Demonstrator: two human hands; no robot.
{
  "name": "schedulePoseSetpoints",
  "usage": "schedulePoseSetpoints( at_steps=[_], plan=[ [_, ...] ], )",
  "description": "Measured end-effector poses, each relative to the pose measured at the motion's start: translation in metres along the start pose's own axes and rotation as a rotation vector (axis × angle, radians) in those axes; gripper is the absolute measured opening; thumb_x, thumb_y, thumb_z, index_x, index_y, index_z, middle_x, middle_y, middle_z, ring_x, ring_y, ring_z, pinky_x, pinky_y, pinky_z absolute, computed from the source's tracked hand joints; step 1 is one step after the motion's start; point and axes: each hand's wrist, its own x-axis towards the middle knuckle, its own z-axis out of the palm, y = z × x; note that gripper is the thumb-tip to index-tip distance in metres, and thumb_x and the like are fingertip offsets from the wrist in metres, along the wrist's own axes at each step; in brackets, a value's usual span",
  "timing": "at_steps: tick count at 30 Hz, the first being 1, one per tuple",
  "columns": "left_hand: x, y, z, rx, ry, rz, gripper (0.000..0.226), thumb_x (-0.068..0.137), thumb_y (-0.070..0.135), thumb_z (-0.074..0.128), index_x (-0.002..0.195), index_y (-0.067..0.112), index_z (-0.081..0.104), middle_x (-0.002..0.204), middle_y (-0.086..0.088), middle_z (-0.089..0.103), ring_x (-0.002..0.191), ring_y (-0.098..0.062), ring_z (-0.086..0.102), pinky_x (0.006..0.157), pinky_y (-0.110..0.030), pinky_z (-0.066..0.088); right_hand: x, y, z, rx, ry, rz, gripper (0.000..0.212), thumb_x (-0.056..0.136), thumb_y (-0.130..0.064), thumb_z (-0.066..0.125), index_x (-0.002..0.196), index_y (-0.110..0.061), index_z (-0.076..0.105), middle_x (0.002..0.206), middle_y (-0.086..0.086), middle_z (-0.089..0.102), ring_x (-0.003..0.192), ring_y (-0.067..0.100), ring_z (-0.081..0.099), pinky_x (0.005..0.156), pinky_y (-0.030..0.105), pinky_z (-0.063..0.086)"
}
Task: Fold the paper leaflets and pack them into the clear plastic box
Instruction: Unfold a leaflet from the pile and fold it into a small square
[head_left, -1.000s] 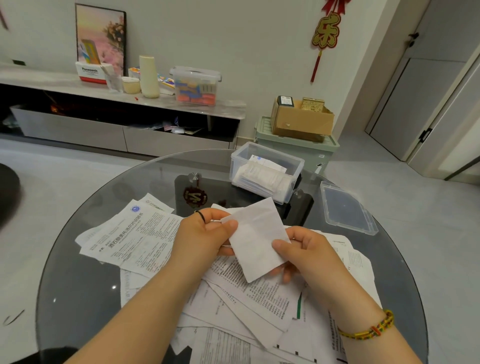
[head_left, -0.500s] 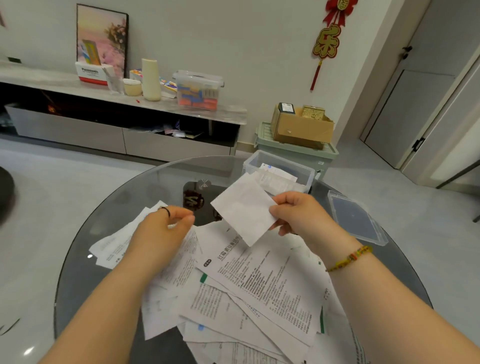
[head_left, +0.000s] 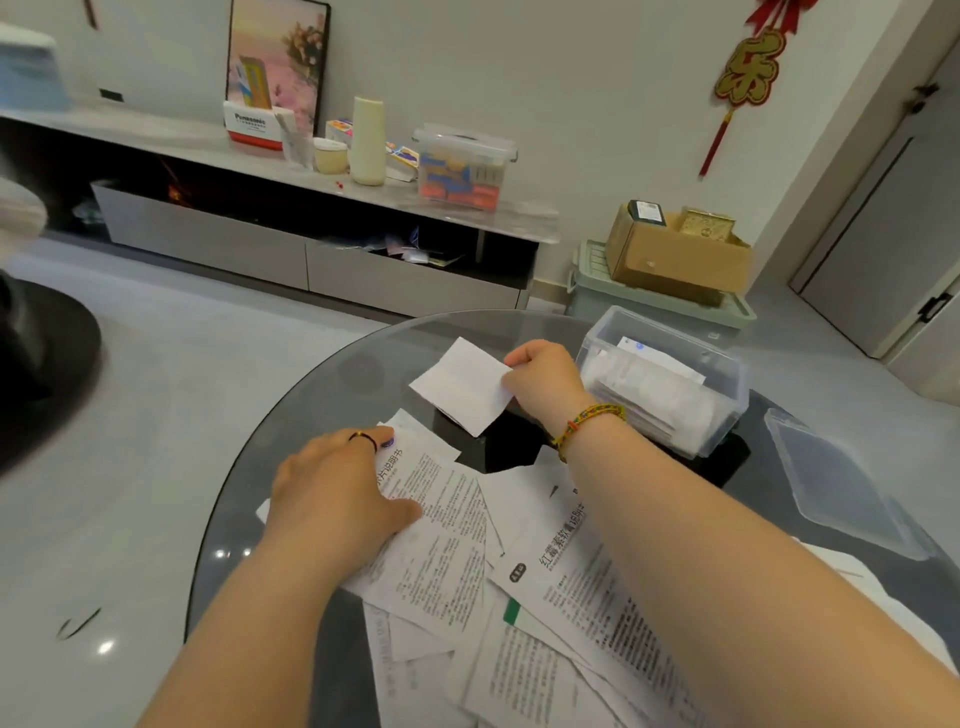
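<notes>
Folded leaflet (head_left: 462, 384) held just beside the clear plastic box (head_left: 724, 423)

The right hand (head_left: 540, 379) pinches the folded leaflet by one edge above the glass worktop (head_left: 332, 395); the box already holds folded sheets. The left hand (head_left: 337, 488) lies spread on the loose leaflets (head_left: 519, 597). The paper looks light, thin and floppy, so a pinch near the fold should keep it closed.

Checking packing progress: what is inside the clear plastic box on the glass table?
The clear plastic box holds folded white paper leaflets leaning together; their count and the box floor are covered.
</notes>
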Motion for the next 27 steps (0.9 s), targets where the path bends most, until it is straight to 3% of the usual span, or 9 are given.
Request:
schedulePoseSetpoints(
  at_steps=[3, 8, 12, 15, 18, 20, 23, 25, 27],
  plan=[
    [0.002, 0.001, 0.000, -0.017, 0.001, -0.011, 0.071, 0.080, 0.038, 0.063, 0.140, 0.031, 0.025, 0.137, 0.008, 0.038, 0.128, -0.015, 0.033, 0.104, -0.030, 0.028, 0.001, 0.003, 0.007, -0.162, -0.005, -0.037, 0.028, 0.088, 0.000, 0.045, 0.113, -0.004, 0.054, 0.122, 0.011, 0.054, 0.112, 0.027, 0.050, 0.086, 0.028, 0.040],
    [-0.001, 0.006, -0.003, -0.059, 0.016, -0.040, 0.069, 0.081, 0.033, 0.064, 0.138, 0.032, 0.024, 0.129, 0.005, 0.042, 0.123, -0.018, 0.035, 0.100, -0.031, 0.029, 0.004, 0.009, 0.013, -0.350, -0.002, -0.096, 0.029, 0.089, -0.002, 0.043, 0.117, -0.004, 0.049, 0.122, 0.014, 0.051, 0.108, 0.030, 0.051, 0.087, 0.034, 0.043],
    [-0.001, 0.008, -0.005, -0.138, -0.015, -0.079, 0.074, 0.081, 0.026, 0.065, 0.140, 0.029, 0.021, 0.128, 0.002, 0.044, 0.118, -0.019, 0.041, 0.099, -0.034, 0.033, 0.001, 0.010, 0.008, -0.346, 0.016, -0.146, 0.028, 0.091, -0.007, 0.044, 0.119, -0.004, 0.049, 0.126, 0.013, 0.045, 0.108, 0.030, 0.051, 0.086, 0.031, 0.040],
    [-0.004, 0.006, -0.010, -0.301, -0.041, -0.097, 0.076, 0.080, 0.016, 0.066, 0.141, 0.028, 0.023, 0.109, 0.006, 0.052, 0.099, -0.018, 0.052, 0.084, -0.031, 0.042, -0.006, 0.008, -0.003, -0.217, 0.027, -0.185, 0.028, 0.091, -0.010, 0.046, 0.119, -0.006, 0.051, 0.126, 0.010, 0.049, 0.111, 0.024, 0.049, 0.085, 0.024, 0.036],
    [-0.006, -0.001, -0.021, -0.390, -0.001, -0.104, 0.069, 0.081, 0.011, 0.065, 0.139, 0.026, 0.030, 0.080, 0.015, 0.051, 0.071, -0.007, 0.054, 0.061, -0.024, 0.040, -0.018, 0.007, -0.016, -0.111, 0.007, -0.214, 0.025, 0.091, -0.010, 0.048, 0.115, -0.007, 0.056, 0.114, 0.005, 0.057, 0.101, 0.017, 0.051, 0.080, 0.020, 0.035],
    [-0.008, -0.006, -0.029, -0.436, 0.003, -0.102, 0.054, 0.080, 0.009, 0.064, 0.129, 0.025, 0.045, 0.076, 0.014, 0.056, 0.064, -0.003, 0.056, 0.052, -0.021, 0.038, -0.029, 0.007, -0.024, -0.059, -0.019, -0.224, 0.024, 0.091, -0.011, 0.049, 0.112, -0.007, 0.058, 0.101, 0.001, 0.056, 0.091, 0.012, 0.049, 0.077, 0.020, 0.036],
    [-0.014, -0.012, -0.038, -0.557, 0.007, -0.090, 0.023, 0.081, 0.006, 0.062, 0.096, 0.024, 0.063, 0.065, 0.016, 0.064, 0.052, -0.006, 0.062, 0.048, -0.019, 0.041, -0.047, 0.007, -0.029, 0.046, -0.085, -0.222, 0.019, 0.089, -0.012, 0.053, 0.107, -0.010, 0.061, 0.094, -0.003, 0.056, 0.087, 0.012, 0.052, 0.076, 0.024, 0.042],
    [-0.019, -0.013, -0.042, -0.696, 0.042, -0.073, 0.018, 0.081, 0.005, 0.063, 0.080, 0.022, 0.064, 0.052, 0.014, 0.066, 0.043, -0.005, 0.063, 0.045, -0.019, 0.043, -0.061, 0.002, -0.029, 0.134, -0.199, -0.238, 0.018, 0.088, -0.015, 0.057, 0.106, -0.013, 0.060, 0.096, -0.005, 0.058, 0.090, 0.011, 0.054, 0.079, 0.023, 0.046],
    [-0.022, -0.013, -0.046, -0.801, 0.072, -0.054, 0.019, 0.080, 0.003, 0.064, 0.075, 0.022, 0.064, 0.053, 0.014, 0.067, 0.043, -0.004, 0.063, 0.048, -0.022, 0.046, -0.071, -0.004, -0.028, 0.172, -0.364, -0.263, 0.024, 0.086, -0.018, 0.060, 0.110, -0.018, 0.058, 0.099, -0.010, 0.058, 0.097, 0.007, 0.055, 0.083, 0.019, 0.046]
  ],
)
